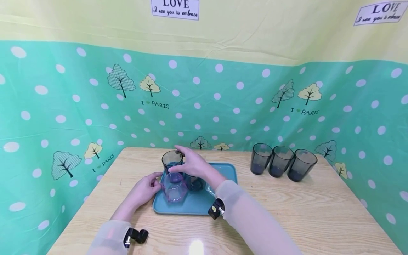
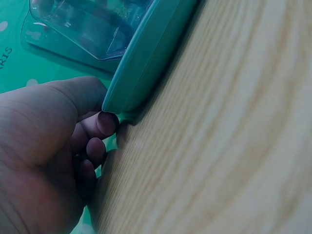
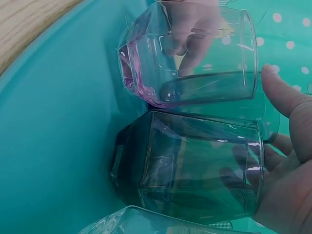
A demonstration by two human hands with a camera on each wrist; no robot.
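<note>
At the left side of the blue tray [image 1: 197, 209], my left hand [image 1: 146, 187] pinches the rim, thumb on top and fingertips curled below. A pink-tinted faceted glass [image 1: 175, 193] stands upright on the tray beside it. Behind that is a dark tumbler [image 1: 172, 158], with my right hand [image 1: 196, 164] reaching around its right side. The right thumb and fingers are spread near the tumbler's rim; whether they touch it is unclear. A dark faceted glass [image 3: 195, 165] stands under the right hand. A clear glass [image 3: 136, 222], partly hidden by the right arm, stands farther right on the tray.
Three dark tumblers [image 1: 280, 161] stand in a row on the wooden table [image 1: 306, 209], right of the tray. A green and yellow patterned cloth [image 1: 223, 95] hangs behind the table and along its sides.
</note>
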